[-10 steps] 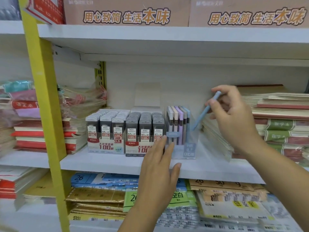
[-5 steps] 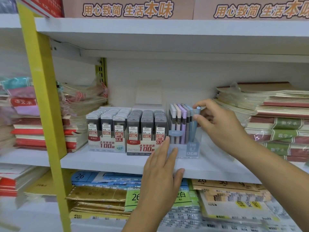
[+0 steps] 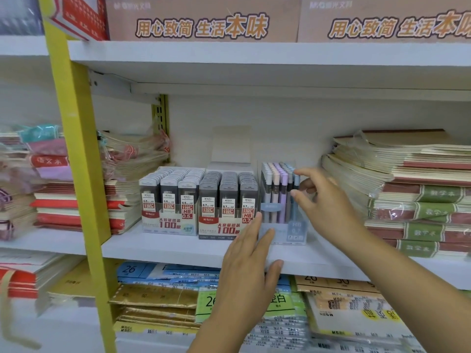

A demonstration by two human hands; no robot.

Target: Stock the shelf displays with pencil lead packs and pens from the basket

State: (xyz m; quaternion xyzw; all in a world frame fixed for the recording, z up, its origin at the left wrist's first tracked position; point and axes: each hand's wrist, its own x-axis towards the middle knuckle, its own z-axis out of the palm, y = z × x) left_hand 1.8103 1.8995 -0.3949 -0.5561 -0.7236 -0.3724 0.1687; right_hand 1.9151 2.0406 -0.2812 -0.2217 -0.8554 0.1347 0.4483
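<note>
At frame centre, the right hand (image 3: 328, 202), fingers loosely apart, releases the blue pen (image 3: 296, 197). The left hand (image 3: 251, 271), fingers spread flat, should brace the clear pen box (image 3: 293, 231) so nothing tips.

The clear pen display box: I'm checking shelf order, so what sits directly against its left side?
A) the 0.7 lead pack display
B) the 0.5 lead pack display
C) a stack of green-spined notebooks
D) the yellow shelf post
A: the 0.7 lead pack display stands right beside the clear pen display box on its left, while the 0.5 lead pack display sits one place further left.
</note>
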